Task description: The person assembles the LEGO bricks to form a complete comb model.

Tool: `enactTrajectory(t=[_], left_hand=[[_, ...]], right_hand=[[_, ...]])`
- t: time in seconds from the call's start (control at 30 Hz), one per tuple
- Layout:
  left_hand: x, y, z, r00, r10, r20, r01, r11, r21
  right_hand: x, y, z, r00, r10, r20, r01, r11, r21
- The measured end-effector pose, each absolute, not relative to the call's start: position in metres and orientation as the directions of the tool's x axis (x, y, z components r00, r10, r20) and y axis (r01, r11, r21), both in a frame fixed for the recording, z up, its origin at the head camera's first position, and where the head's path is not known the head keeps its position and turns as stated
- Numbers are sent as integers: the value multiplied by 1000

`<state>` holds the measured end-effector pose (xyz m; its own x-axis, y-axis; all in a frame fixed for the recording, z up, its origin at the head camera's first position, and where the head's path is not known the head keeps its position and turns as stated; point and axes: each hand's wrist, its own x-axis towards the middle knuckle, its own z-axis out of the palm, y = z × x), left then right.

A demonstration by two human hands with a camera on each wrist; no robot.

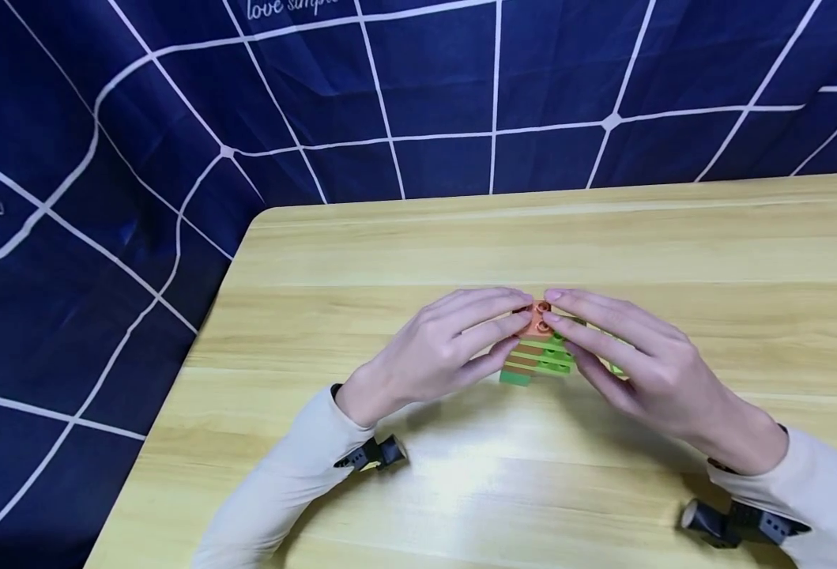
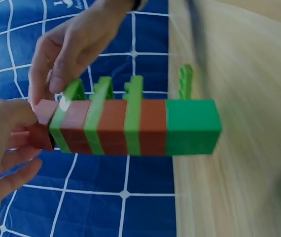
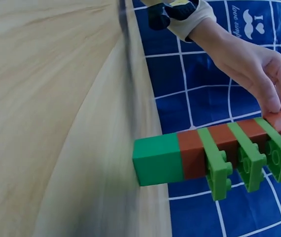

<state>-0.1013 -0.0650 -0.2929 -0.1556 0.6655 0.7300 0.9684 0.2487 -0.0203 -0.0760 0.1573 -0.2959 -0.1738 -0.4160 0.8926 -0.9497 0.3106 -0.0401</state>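
Observation:
A tower of toy bricks (image 2: 113, 123) stands upright on the table. Orange-brown bricks (image 3: 192, 153) alternate in it with light green plates (image 3: 251, 165) that jut out to one side, over a darker green block (image 2: 192, 126) at the bottom. An orange brick (image 1: 535, 320) tops the stack, studs upward. From its left, my left hand (image 1: 446, 344) pinches this top brick with thumb and fingertips. My right hand (image 1: 649, 363) has its fingertips on the same brick from the right side. In the head view, the right fingers hide part of the plates.
Another light green piece (image 2: 186, 81) is on the wooden table (image 1: 390, 253), beyond the tower and partly behind the right hand in the head view. A dark blue cloth (image 1: 446, 87) with white lines hangs behind the table's far edge and along the left.

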Motion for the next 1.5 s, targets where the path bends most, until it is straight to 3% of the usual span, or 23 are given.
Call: enactTrajectory(t=[0.13, 0.27, 0.5, 0.77, 1.13, 1.5], left_hand=[[-99, -67, -295, -134, 674, 726, 965, 254, -58], [-95, -66, -293, -115, 671, 733, 953, 283, -110], [-92, -65, -292, -98, 659, 745, 937, 313, -153], [-99, -68, -298, -173, 659, 732, 971, 240, 12], [-93, -62, -294, -119, 669, 734, 934, 327, -146], [-93, -59, -302, -135, 645, 752, 908, 385, -167]], right_hand=[[-78, 155, -299, -101, -426, 899, -964, 265, 17], [-78, 156, -298, -76, -445, 893, -973, 227, 30], [-78, 154, -292, -99, -471, 876, -974, 227, 12], [-77, 154, -294, -145, -465, 873, -962, 274, -15], [-76, 153, -296, -183, -415, 891, -961, 268, -72], [-80, 154, -302, -224, -401, 888, -955, 270, -119]])
